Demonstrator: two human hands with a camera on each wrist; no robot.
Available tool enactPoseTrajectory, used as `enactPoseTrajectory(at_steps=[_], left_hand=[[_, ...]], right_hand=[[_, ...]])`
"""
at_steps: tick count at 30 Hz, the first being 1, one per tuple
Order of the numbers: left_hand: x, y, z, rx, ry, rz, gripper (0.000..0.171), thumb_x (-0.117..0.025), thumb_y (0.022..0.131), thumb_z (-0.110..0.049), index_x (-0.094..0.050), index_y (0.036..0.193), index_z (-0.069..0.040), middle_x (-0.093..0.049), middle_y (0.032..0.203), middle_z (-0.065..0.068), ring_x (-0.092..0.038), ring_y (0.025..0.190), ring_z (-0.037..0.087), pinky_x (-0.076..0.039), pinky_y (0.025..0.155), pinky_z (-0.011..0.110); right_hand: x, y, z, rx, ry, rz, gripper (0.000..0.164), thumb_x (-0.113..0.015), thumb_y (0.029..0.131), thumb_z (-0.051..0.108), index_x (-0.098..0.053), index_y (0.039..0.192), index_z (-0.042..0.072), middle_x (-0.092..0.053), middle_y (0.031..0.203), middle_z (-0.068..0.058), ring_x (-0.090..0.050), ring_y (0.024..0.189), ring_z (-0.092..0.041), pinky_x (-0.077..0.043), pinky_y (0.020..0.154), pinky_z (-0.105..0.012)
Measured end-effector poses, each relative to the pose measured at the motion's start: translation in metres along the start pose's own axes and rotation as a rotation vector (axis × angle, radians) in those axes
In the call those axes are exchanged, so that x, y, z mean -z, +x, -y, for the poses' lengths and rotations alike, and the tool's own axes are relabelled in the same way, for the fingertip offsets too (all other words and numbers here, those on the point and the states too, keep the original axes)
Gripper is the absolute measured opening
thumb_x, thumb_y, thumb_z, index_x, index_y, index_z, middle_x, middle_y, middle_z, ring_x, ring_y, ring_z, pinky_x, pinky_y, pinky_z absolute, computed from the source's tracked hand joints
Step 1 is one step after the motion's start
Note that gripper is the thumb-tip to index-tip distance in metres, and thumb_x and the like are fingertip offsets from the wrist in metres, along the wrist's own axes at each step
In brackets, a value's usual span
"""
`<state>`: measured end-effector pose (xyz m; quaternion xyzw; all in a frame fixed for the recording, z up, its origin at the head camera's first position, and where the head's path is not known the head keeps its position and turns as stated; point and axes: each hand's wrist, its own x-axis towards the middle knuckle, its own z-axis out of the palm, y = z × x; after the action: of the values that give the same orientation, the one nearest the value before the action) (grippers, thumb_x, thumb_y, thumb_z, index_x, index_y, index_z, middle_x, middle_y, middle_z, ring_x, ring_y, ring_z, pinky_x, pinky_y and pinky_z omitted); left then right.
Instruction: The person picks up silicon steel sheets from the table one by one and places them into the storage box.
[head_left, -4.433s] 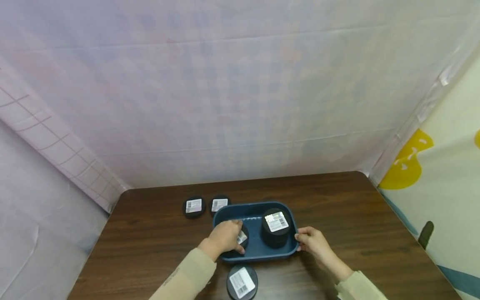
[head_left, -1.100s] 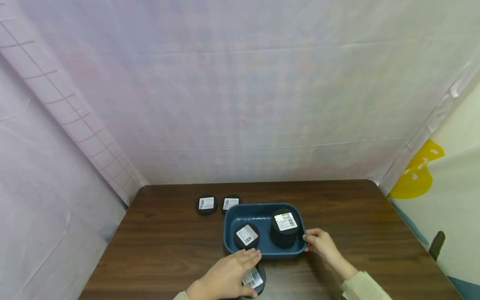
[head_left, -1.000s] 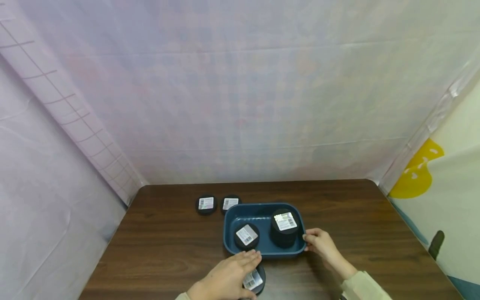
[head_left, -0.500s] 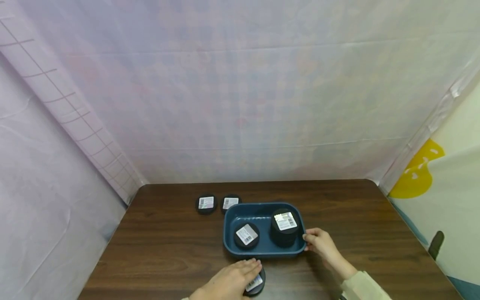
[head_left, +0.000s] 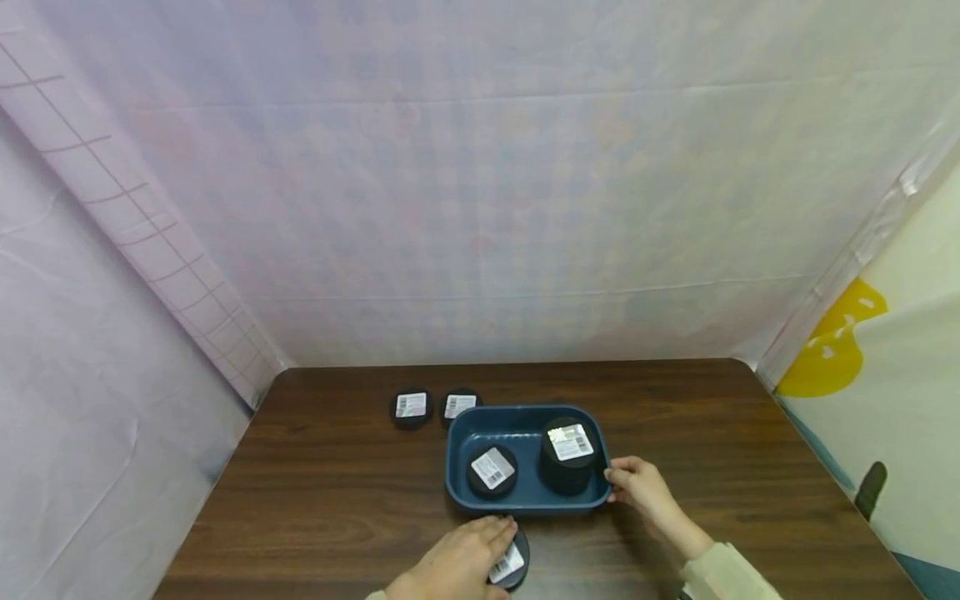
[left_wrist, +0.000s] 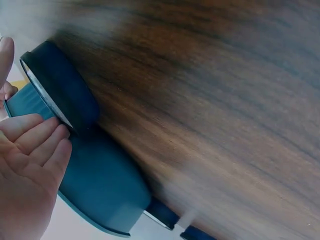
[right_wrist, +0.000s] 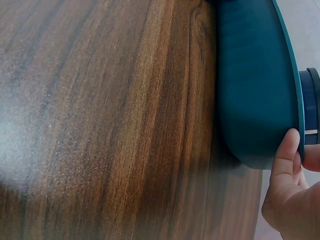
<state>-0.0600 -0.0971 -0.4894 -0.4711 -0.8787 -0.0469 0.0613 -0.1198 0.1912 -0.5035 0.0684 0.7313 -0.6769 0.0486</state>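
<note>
My left hand point(head_left: 450, 565) lies at the left side of a round black tub point(head_left: 517, 571) with a white barcode label, in front of the blue tray point(head_left: 525, 507). In the left wrist view the straight fingers of my left hand point(left_wrist: 32, 160) touch the tub's labelled top edge point(left_wrist: 65, 85), with the thumb held apart. My right hand point(head_left: 643, 492) pinches the tray's right rim between thumb and fingers, also plain in the right wrist view, where the tray's side wall point(right_wrist: 260, 85) shows. Inside the tray are one black tub point(head_left: 492, 471) at left and a taller black stack point(head_left: 570, 454) at right.
Two more labelled black tubs point(head_left: 411, 408) point(head_left: 460, 404) sit behind the tray's left end. The brown wooden table point(head_left: 322, 475) ends at a pale cloth wall point(head_left: 480, 208) at the back, with cloth at both sides.
Earlier my left hand was at the left tub inside the tray; it has come out to the tub in front. Lately it has shifted slightly nearer. My right hand keeps its hold on the tray.
</note>
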Motion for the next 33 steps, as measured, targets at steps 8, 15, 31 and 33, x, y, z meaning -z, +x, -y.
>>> enactPoseTrajectory(at_steps=[8, 15, 31, 33], left_hand=[[-0.001, 0.001, 0.001, 0.024, -0.016, 0.007, 0.079, -0.069, 0.062, -0.048, -0.047, 0.120, 0.000, -0.050, 0.120, 0.008, -0.045, 0.108, 0.017, -0.038, 0.091, 0.029], [0.000, -0.001, 0.001, 0.011, 0.007, -0.006, 0.079, -0.071, 0.060, -0.045, -0.047, 0.120, 0.000, -0.050, 0.119, 0.007, -0.046, 0.108, 0.018, -0.039, 0.090, 0.030], [0.000, -0.002, 0.004, -0.039, 0.019, 0.001, 0.073, -0.069, 0.064, -0.044, -0.048, 0.120, -0.002, -0.051, 0.120, 0.007, -0.047, 0.109, 0.018, -0.039, 0.090, 0.031], [-0.001, -0.002, 0.005, -0.045, 0.031, -0.013, 0.074, -0.071, 0.062, -0.043, -0.049, 0.119, -0.003, -0.051, 0.119, 0.006, -0.048, 0.108, 0.018, -0.039, 0.090, 0.031]], right_hand=[[-0.004, -0.003, 0.010, -0.068, -0.008, -0.041, 0.032, -0.049, 0.076, -0.001, -0.042, 0.101, -0.019, -0.052, 0.074, -0.014, -0.050, 0.057, -0.014, -0.048, 0.051, -0.025], [-0.005, -0.004, 0.013, -0.082, -0.009, -0.053, 0.028, -0.049, 0.078, -0.004, -0.043, 0.101, -0.019, -0.052, 0.073, -0.015, -0.049, 0.057, -0.015, -0.047, 0.050, -0.024], [-0.003, -0.002, 0.008, -0.065, -0.015, -0.044, 0.027, -0.050, 0.077, -0.002, -0.044, 0.099, -0.018, -0.052, 0.073, -0.014, -0.050, 0.055, -0.015, -0.048, 0.050, -0.025], [-0.005, -0.004, 0.013, -0.079, -0.011, -0.053, 0.028, -0.050, 0.077, -0.003, -0.043, 0.099, -0.018, -0.051, 0.073, -0.014, -0.050, 0.055, -0.015, -0.047, 0.050, -0.025]])
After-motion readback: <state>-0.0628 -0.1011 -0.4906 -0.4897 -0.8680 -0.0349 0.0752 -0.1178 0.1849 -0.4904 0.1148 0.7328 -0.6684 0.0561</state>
